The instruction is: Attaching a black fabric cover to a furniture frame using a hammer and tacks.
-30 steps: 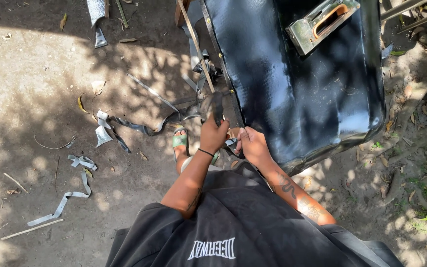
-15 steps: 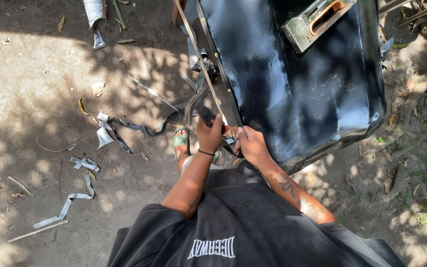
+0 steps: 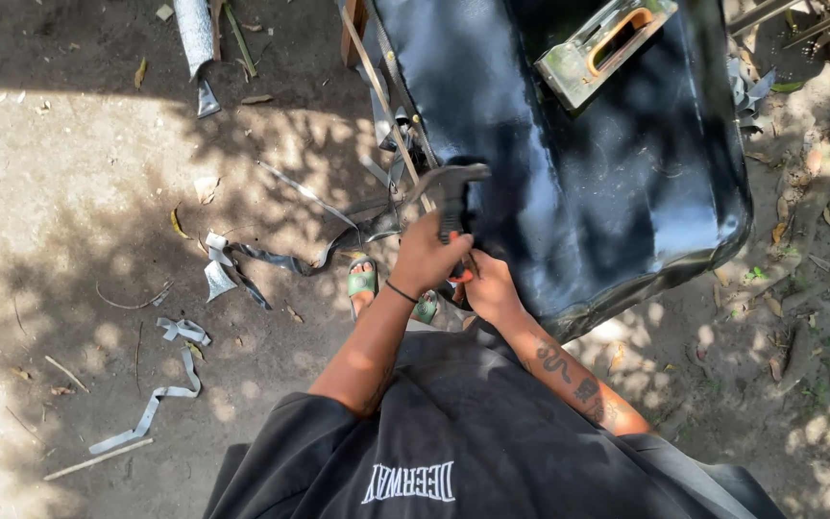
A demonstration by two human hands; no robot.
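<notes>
Raised since 0.5 s ago, the hammer [image 3: 451, 192] sits gripped in the left hand [image 3: 427, 258]; right hand [image 3: 488, 285] presses the black cushion [image 3: 569, 183], its fingers hidden.

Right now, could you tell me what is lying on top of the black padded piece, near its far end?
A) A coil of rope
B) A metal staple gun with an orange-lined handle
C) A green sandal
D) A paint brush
B: a silvery metal staple gun with an orange-lined handle opening rests on the glossy black padded piece, far from both hands; the green sandal is on the person's foot on the ground.
</notes>
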